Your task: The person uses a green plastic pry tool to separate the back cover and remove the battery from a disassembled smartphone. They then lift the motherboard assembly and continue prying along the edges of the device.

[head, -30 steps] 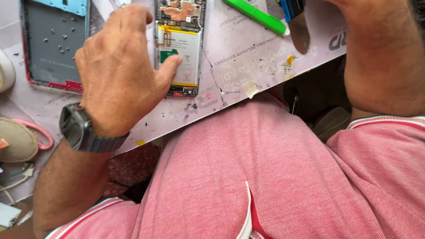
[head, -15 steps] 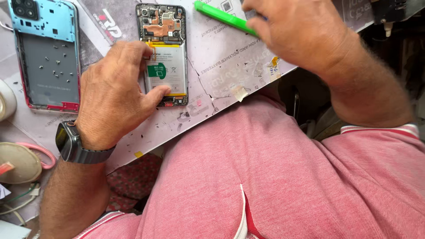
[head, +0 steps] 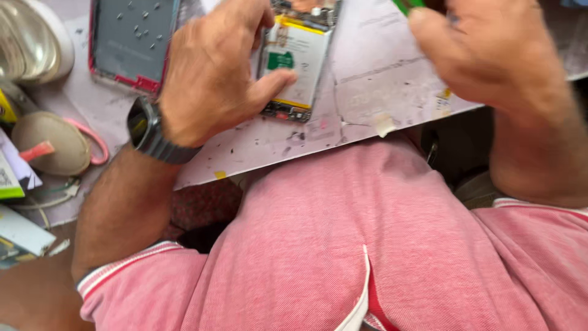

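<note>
Head view: left hand (head: 214, 73) clamped on opened phone (head: 297, 58) lying on white mat (head: 367, 104), thumb across battery; right hand (head: 490, 52) curled loosely above mat near green tool (head: 407, 5), grip unclear; back cover (head: 131, 40) just left of wrist

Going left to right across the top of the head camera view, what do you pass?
Round white dish → pale blue phone back cover with a red rim → left hand → opened phone body with its white battery → white work mat → right hand.
</note>
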